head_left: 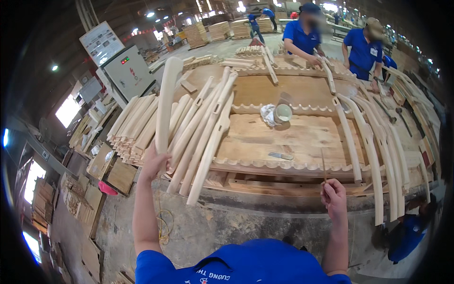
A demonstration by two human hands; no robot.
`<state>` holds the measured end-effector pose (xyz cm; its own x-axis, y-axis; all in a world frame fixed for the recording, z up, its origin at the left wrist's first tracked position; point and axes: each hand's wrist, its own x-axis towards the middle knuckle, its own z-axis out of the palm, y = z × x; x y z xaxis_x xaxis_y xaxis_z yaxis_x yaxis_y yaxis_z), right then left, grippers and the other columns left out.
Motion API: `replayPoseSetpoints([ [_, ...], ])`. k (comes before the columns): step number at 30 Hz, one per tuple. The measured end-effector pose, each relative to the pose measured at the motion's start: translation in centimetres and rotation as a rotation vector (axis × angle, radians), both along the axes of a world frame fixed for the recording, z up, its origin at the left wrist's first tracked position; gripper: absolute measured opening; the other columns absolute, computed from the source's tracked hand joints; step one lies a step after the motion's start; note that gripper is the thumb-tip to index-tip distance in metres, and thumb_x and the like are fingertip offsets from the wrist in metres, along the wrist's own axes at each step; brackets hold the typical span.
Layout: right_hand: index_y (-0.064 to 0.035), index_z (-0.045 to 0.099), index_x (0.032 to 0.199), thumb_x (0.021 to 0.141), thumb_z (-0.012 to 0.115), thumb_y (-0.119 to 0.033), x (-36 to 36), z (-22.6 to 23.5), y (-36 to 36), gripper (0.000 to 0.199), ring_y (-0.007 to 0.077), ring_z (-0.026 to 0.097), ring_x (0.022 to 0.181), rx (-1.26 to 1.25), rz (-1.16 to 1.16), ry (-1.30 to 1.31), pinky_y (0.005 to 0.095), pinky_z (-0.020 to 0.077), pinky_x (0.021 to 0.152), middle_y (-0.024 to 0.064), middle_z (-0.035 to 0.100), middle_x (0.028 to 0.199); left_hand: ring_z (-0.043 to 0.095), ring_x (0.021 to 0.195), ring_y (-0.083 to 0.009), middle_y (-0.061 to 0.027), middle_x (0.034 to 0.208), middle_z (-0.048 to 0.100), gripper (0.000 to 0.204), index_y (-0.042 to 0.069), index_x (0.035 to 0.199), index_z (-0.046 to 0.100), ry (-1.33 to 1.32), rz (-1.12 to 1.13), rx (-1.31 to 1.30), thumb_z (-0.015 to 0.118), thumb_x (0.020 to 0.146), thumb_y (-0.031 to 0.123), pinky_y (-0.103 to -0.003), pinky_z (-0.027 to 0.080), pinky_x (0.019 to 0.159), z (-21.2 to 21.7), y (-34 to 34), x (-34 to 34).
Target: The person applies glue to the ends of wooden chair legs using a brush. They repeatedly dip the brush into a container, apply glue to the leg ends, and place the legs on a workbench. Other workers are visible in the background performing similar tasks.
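Note:
My left hand point(155, 163) is closed around the lower end of a pale curved wooden leg point(166, 104), which stands up steeply over the bench. More shaped wooden pieces point(215, 120) lie side by side just right of it. Out over the front edge, my right hand point(334, 193) pinches a thin brown stick point(323, 165) pointing upward. Beyond it, a scalloped wooden rail point(302, 166) borders the wooden tabletop point(302, 135). A flat scraper blade point(280, 155) rests there, with a round greenish tub point(283, 113) and a crumpled white cloth point(268, 115) farther back.
Stacked wooden parts point(137, 128) fill the bench's left side. Long curved pieces point(373, 161) overhang the front edge at right. Two co-workers in blue point(305, 35) point(362, 49) handle wood across the bench; another person point(409, 236) is low at right. A grey electrical cabinet point(126, 71) stands at left.

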<state>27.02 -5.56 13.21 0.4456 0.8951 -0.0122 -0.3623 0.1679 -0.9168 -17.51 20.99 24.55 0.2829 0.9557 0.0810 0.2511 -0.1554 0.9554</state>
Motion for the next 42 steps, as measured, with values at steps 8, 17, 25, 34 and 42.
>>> replayPoseSetpoints([
  [8,-0.0029,0.057,0.090,0.088,0.053,-0.011,3.2,0.0,2.2,0.009,0.0030,0.045,0.052,0.058,0.130,-0.003,0.0159,0.0328,0.044,0.0002,0.055,0.067,0.057,0.052,-0.0178,-0.0162,0.077,0.059,0.075,0.011,0.141,0.013,0.781,-0.135,-0.144,0.054,0.078,0.016,-0.030,0.048,0.046,-0.7,-4.8,8.0],
  [17,-0.0031,0.057,0.090,0.088,0.055,-0.012,6.6,1.7,3.5,0.010,0.0037,0.045,0.053,0.080,0.177,-0.014,0.0164,0.0334,0.046,0.0003,0.054,0.067,0.057,0.051,-0.0208,-0.0186,0.077,0.059,0.074,0.012,0.141,0.013,1.141,-0.094,0.097,0.054,0.080,0.016,-0.033,0.048,0.044,-4.2,-6.1,10.0],
  [25,-0.0028,0.057,0.090,0.087,0.055,-0.011,8.9,1.7,5.0,0.009,0.0042,0.044,0.053,0.071,0.178,-0.018,0.0166,0.0332,0.045,0.0014,0.053,0.067,0.044,0.042,-0.0132,-0.0077,0.067,0.051,0.060,0.015,0.130,0.031,-0.493,-0.120,-0.631,0.053,0.084,0.047,-0.024,0.035,0.034,-12.1,-10.6,10.8],
  [34,-0.0034,0.057,0.091,0.088,0.054,-0.012,7.9,1.0,6.5,0.010,0.0040,0.045,0.053,0.014,0.193,0.029,0.0157,0.0322,0.044,0.0010,0.053,0.066,0.046,0.032,-0.0051,0.0028,0.041,0.044,0.064,0.008,0.063,0.048,-1.071,-0.715,-0.818,0.049,0.074,0.070,-0.015,0.039,0.031,-25.9,-16.0,12.7],
  [42,-0.0016,0.058,0.085,0.086,0.054,-0.021,9.4,4.9,12.4,0.020,0.0145,0.055,0.060,-0.045,-0.112,-0.969,0.0291,0.0434,0.056,0.0073,0.056,0.064,0.048,0.039,-0.0070,-0.0012,0.060,0.046,0.054,0.018,0.119,0.045,-1.455,-0.930,-0.960,0.040,0.086,0.060,-0.018,0.041,0.034,-24.3,-15.4,13.7],
])
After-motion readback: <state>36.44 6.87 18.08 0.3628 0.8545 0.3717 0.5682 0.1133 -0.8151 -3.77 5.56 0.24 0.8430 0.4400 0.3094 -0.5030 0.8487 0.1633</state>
